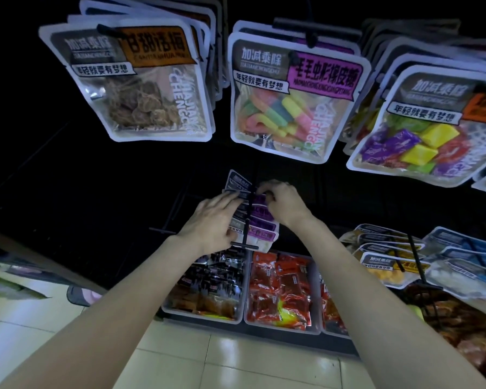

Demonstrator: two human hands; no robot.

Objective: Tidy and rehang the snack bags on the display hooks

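A row of purple-labelled snack bags [261,224] hangs on a black display hook [248,220] at mid height. My left hand [212,221] rests on the left side of this row, fingers spread over the bag tops and thumb under the front bags. My right hand [284,200] pinches the top of a bag at the back of the row, right by the hook rod. One dark-labelled bag [237,181] sticks up behind the others, tilted to the left.
Above hang rows of bags: dried plums [141,88], rainbow gummies [289,102] and wrapped candies [421,130]. At the lower right hang more bags [387,259]. Below stand clear bins of dark [208,287] and red [281,290] packets. Pale floor tiles [236,357] lie beneath.
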